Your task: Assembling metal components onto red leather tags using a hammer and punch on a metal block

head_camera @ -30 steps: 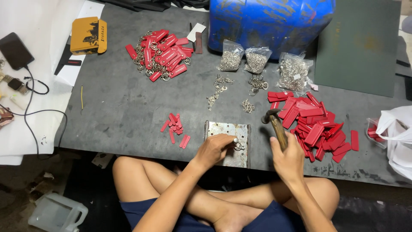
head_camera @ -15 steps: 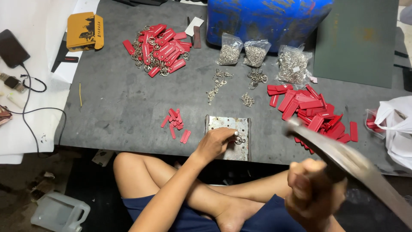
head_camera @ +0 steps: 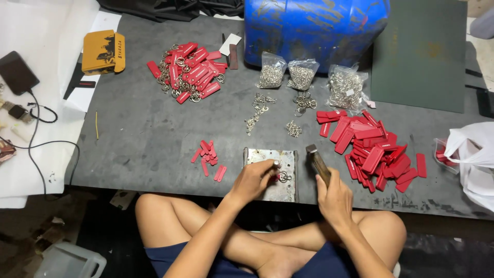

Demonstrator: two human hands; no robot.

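My left hand (head_camera: pixel 253 180) rests on a small worn metal plate (head_camera: pixel 285 160) at the near edge of the dark mat, pinching a small metal piece with a ring (head_camera: pixel 282 177) against it. My right hand (head_camera: pixel 334 198) grips a hammer (head_camera: pixel 318 160) by its wooden handle; the hammer's head sits just right of the plate, low over the mat. A pile of plain red tags (head_camera: pixel 373 146) lies to the right of the hammer. A few small red pieces (head_camera: pixel 208 157) lie left of the plate.
Red tags fitted with rings (head_camera: pixel 190 72) are heaped at the far left. Three clear bags of metal rings (head_camera: pixel 303 74) and loose rings stand before a blue drum (head_camera: pixel 314 28). Also here: a yellow box (head_camera: pixel 103 51), a white plastic bag (head_camera: pixel 471 157) and cables (head_camera: pixel 36 139).
The hammer, raised high and close to the camera half a second ago, has come down beside the metal plate. My left hand has stayed on the plate.
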